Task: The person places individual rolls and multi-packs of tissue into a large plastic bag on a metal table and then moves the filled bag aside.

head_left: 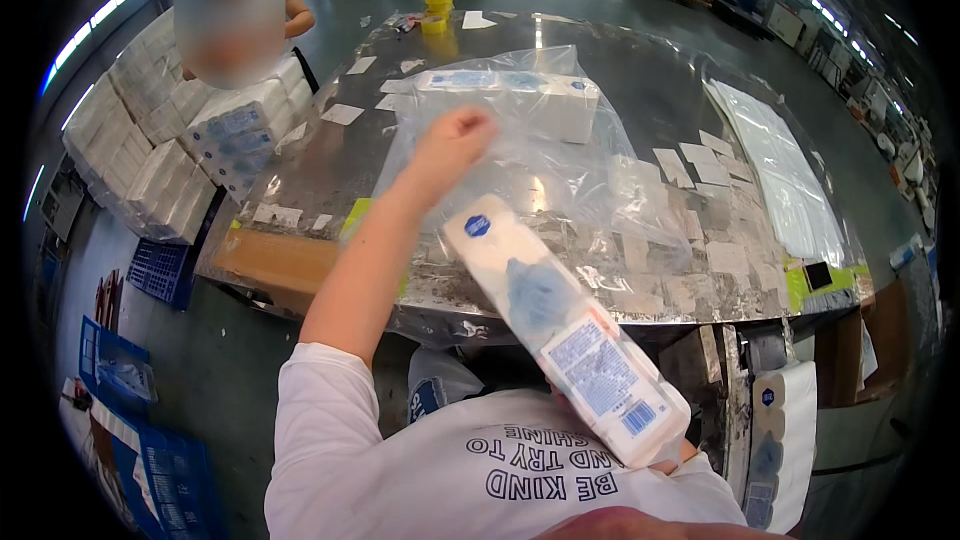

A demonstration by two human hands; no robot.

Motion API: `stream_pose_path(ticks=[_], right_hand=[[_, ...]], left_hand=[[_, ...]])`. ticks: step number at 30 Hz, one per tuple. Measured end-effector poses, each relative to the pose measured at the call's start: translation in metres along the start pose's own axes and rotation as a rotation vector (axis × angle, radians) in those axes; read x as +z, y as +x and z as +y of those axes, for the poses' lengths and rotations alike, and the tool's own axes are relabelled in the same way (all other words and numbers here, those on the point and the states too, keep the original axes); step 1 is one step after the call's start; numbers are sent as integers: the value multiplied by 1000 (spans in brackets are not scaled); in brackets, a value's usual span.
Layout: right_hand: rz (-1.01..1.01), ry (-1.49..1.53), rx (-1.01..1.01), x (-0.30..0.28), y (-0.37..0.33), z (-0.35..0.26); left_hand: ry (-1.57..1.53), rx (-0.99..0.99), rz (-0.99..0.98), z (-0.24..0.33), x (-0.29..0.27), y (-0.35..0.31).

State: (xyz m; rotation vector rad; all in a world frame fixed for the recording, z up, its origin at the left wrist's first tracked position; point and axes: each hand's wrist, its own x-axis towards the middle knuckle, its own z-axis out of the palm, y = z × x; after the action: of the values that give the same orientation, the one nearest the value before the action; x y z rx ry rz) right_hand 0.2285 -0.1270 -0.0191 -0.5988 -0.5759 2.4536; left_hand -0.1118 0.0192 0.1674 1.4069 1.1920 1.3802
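Long white tissue pack (blue-printed wrapper)

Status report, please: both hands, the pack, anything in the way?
Left hand grips clear bag, lifted open. Right hand hidden behind long white pack, apparently carrying it, tilted toward bag. One pack already inside; path clear.

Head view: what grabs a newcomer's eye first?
The long white wrapped pack slanting across the lower middle, its near end down by the person's chest where the right hand is hidden behind it. Just above it, the left hand is raised and gripping a large clear plastic bag over the shiny metal table. At far left, a tall stack of similar white packs stands beside another person.
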Motion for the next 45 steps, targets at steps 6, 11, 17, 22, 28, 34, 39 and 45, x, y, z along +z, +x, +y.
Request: stream_pose_path(ticks=[6,11,17,22,28,34,39,45], right_hand=[[-136,-235,-199,54,77,-56],[-323,-396,-411,109,189,-114],[-580,-878,-352,46,193,-61],[-199,-1623,-25,52,111,-58],[834,-1552,-672,-33,-46,-163],[1970,-1686,-162,-127,-177,-266],[1505,-1581,44,-179,-173,-300],[1103,-901,-88,-109,-97,-238]], left_hand=[[305,618,-177,65,75,-72],[390,710,-230,52,107,-72],[527,410,-525,-5,108,-91],[715,89,-403,-111,86,-84],[945,-8,-48,-162,68,-63],[946,91,-42,-169,73,-56],[939,141,-43,-174,77,-53],[918,120,-25,-170,76,-58]])
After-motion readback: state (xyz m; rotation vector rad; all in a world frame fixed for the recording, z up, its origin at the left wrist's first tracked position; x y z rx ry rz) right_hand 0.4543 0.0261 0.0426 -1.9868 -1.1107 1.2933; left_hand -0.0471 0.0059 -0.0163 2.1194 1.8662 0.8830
